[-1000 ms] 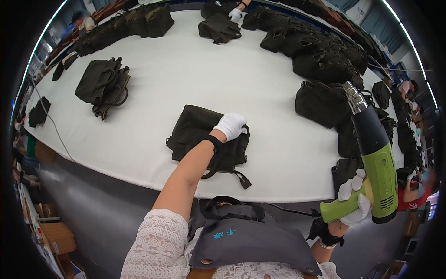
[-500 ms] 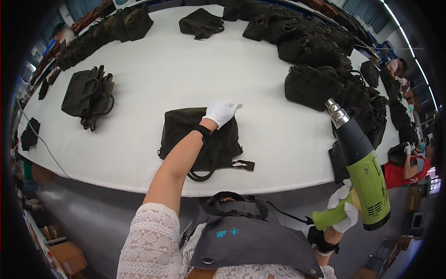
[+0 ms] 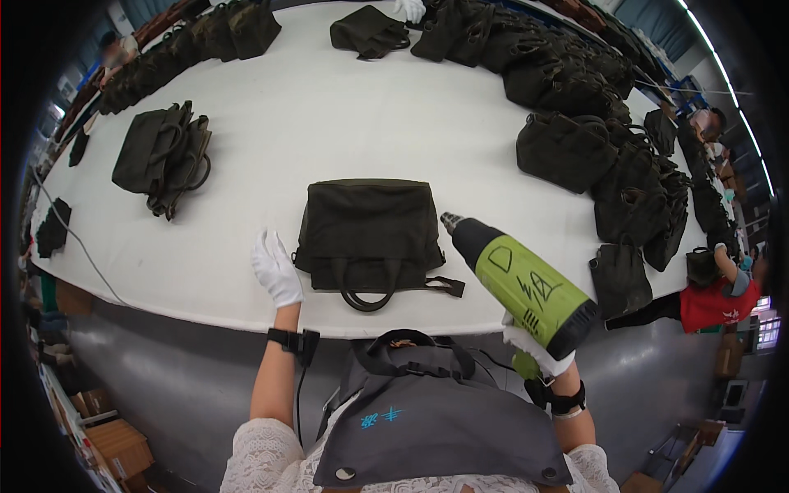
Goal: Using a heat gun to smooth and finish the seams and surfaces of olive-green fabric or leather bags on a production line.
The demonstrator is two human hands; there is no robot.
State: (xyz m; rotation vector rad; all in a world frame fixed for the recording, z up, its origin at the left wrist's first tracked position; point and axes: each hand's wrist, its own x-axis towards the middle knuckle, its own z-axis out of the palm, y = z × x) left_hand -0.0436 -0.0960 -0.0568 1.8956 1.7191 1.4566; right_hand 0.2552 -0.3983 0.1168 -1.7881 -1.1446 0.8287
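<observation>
A dark olive handbag (image 3: 370,222) lies flat on the white table in front of me, its looped handle toward my body and a short strap sticking out at its lower right. Just left of the bag, my left hand (image 3: 277,269), in a white glove, is held with fingers stretched out and nothing in them. My right hand (image 3: 538,345), gloved too, is wrapped around the grip of a green and black heat gun (image 3: 530,283). Its metal nozzle points up and left, toward the bag's right side. The heat gun's body partly hides my right fingers.
On the white table (image 3: 362,115), stacked dark bags (image 3: 567,152) line the right and far right. More bags (image 3: 164,156) stand at left, with a row at far left. A co-worker's gloved hand (image 3: 409,10) shows at the far edge; a person in red (image 3: 719,304) is at right.
My left hand has left the bag's top and moved left and nearer, fingers extended. The heat gun has swung inward from the right toward the bag. A co-worker's gloved hand has appeared at the far edge.
</observation>
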